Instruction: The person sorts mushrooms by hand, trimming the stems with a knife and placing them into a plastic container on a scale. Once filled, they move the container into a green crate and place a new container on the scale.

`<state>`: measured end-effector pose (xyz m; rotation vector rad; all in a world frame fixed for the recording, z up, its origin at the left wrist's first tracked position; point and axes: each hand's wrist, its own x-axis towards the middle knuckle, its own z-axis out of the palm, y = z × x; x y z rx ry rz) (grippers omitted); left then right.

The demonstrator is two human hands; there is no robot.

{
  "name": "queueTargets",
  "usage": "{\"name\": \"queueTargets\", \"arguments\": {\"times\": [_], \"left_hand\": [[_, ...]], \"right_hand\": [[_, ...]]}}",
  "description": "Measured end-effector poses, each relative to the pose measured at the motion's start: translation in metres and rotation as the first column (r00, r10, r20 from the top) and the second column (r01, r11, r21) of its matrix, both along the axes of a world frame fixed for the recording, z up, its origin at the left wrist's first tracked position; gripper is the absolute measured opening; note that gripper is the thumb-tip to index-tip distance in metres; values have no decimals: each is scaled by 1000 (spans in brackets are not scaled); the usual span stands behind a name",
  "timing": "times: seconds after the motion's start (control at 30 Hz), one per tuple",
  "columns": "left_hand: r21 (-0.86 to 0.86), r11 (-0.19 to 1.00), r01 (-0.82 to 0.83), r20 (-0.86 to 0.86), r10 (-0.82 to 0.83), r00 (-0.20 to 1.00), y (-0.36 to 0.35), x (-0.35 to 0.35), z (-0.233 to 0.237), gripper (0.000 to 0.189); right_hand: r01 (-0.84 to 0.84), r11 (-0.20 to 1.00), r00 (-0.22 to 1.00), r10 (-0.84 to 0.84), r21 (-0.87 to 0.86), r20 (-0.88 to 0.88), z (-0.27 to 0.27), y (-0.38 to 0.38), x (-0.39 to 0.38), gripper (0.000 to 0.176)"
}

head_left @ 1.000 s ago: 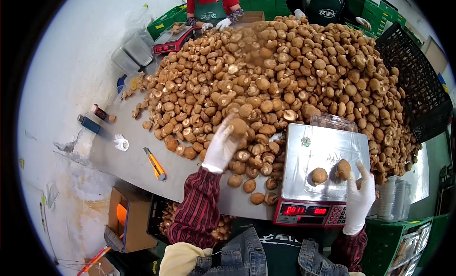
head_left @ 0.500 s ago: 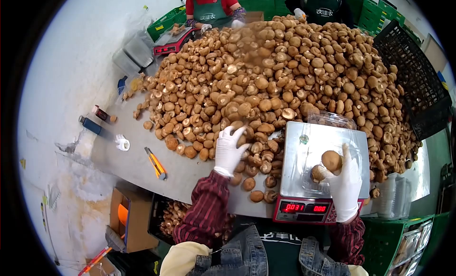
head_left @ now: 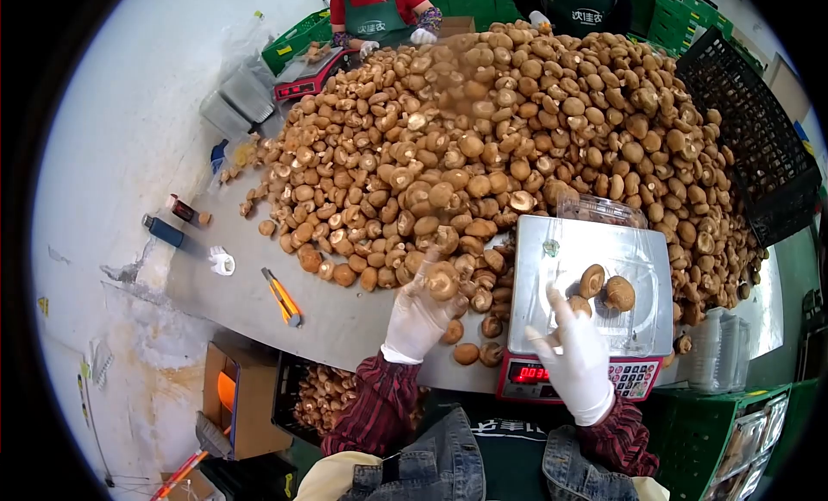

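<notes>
Our left hand (head_left: 418, 316), gloved in white, is curled about one mushroom (head_left: 442, 281), fingers closed under it and the tan cap turned up toward us; we judge it is held so because that grip shows the cap whole. It sits at the near edge of the heap (head_left: 517, 139), at about six o'clock of that pile, just above loose mushrooms lying on the grey table (head_left: 345, 320).

Our right hand (head_left: 573, 354) is open, fingers spread and holding nothing. It hovers over the near side of the scale (head_left: 561, 242), at four o'clock of the held mushroom; whether its fingertips touch anything we cannot tell.

On the scale lies a clear tray (head_left: 638, 328) with a few mushrooms (head_left: 619, 292) in it, at one o'clock of the right hand. The tray rests on the pan so that the red display (head_left: 535, 373) at its near edge reads plainly; the digits are too small for us to tell.

The held mushroom looks round, domed and dry, light brown with a paler patch on top, much like its neighbours in the pile.

An orange utility knife (head_left: 282, 298) lies at nine o'clock of the left hand, well apart; a black crate (head_left: 750, 147) stands tilted at three o'clock of the heap; two other people in green aprons work at twelve o'clock.
</notes>
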<state>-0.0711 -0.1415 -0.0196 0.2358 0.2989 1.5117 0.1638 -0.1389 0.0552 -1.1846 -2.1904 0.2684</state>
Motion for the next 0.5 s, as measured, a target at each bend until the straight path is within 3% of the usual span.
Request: {"name": "queueTargets", "arguments": {"times": [0.1, 0.13, 0.2, 0.23, 0.27, 0.3, 0.33, 0.4, 0.47, 0.5], "left_hand": [[-11, 990, 141, -193, -140, 971, -6, 23, 14, 63], [36, 971, 236, -346, -210, 915, -8, 30, 18, 63], [-130, 951, 280, -667, -293, 685, -15, 53, 36, 63], [-63, 935, 348, -665, -299, 684, -15, 58, 46, 64], [66, 939, 336, -720, -188, 668, -11, 60, 46, 56], [180, 950, 255, -903, 57, 427, 3, 55, 50, 52], [310, 927, 213, -949, 290, 119, 23, 47, 55, 48], [537, 841, 67, -769, 521, -371, 75, 19, 39, 43], [523, 852, -13, -642, 383, -664, 121, -13, 14, 43], [510, 860, -1, -539, 319, -780, 137, -28, -5, 42]], "right_hand": [[-60, 998, 995, 61, -5, 80, 4, -5, -12, 74], [-74, 996, 990, 79, -50, 121, 8, -5, -14, 75], [-94, 995, 990, 97, -33, 103, 3, -3, -14, 74], [-114, 993, 990, 116, -18, 87, 1, -2, -13, 73], [-115, 993, 989, 116, -16, 88, 2, -1, -9, 73], [-34, 996, 999, 31, 81, 29, 2, 0, -3, 71], [55, 984, 998, -49, 171, -39, 1, 1, 5, 69], [150, 974, 988, -143, 171, -56, -1, 11, 24, 75], [234, 964, 970, -240, 128, 32, -5, 14, 43, 84], [240, 963, 971, -239, 126, -26, -7, 16, 50, 90]]}}
